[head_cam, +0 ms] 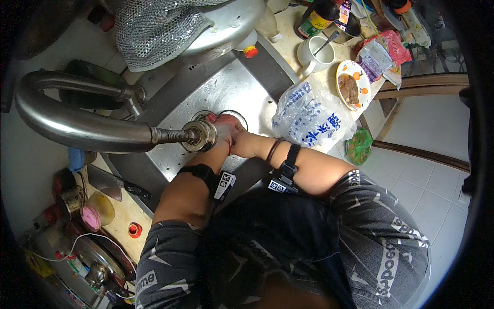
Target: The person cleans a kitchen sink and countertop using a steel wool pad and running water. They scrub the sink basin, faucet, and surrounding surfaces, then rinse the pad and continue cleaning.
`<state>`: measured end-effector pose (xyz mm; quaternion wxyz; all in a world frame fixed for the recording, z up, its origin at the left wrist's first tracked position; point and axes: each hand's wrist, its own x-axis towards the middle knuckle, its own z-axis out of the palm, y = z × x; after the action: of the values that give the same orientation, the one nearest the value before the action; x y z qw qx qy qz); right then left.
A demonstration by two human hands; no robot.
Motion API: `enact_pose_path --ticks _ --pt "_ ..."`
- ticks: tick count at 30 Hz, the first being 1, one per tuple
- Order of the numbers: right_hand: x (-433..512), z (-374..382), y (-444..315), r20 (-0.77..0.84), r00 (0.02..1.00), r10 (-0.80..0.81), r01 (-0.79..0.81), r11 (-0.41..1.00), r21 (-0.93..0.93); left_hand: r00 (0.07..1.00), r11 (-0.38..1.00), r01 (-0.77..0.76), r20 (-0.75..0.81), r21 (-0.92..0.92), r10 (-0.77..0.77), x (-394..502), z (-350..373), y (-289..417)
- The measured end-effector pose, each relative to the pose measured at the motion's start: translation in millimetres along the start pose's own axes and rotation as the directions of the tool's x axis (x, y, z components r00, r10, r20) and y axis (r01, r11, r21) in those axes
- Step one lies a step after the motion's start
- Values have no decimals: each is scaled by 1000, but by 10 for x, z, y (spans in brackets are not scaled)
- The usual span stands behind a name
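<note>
Both of my hands are together in the stainless steel sink [247, 89], just beyond the faucet head [199, 136]. My left hand [222, 133] is partly hidden by the faucet head and a blurred stream of water. Touching or overlapping it from the right is my right hand [241, 140], its fingers mostly out of sight. Something reddish [230, 120] shows at the fingers; whether it is raw meat or wet skin cannot be told. Round metal rims lie around and under the hands at the sink's bottom.
A steel basin [231, 23] under a silvery mesh cloth [158, 34] stands beyond the sink. On the right are a plastic bag [308, 112], a white mug [314, 54] with a spoon, and a plate [364, 79] holding brown food. A cleaver [106, 183] lies on the left counter.
</note>
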<state>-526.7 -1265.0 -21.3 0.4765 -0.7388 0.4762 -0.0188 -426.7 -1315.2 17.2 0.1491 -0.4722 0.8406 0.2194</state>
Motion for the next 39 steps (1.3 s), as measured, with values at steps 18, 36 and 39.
enact_pose_path --ticks 18,36,39 --pt "-98 -265 -233 96 764 638 -547 560 622 988 157 146 153 -977 29 -521 639 -373" --pt "-265 -693 -372 144 959 -242 -127 85 988 966 953 -192 218 235 141 -1282 -140 -145" --pt "-283 -754 -432 162 968 -190 -115 235 965 986 933 -17 -146 361 75 -1275 22 -68"
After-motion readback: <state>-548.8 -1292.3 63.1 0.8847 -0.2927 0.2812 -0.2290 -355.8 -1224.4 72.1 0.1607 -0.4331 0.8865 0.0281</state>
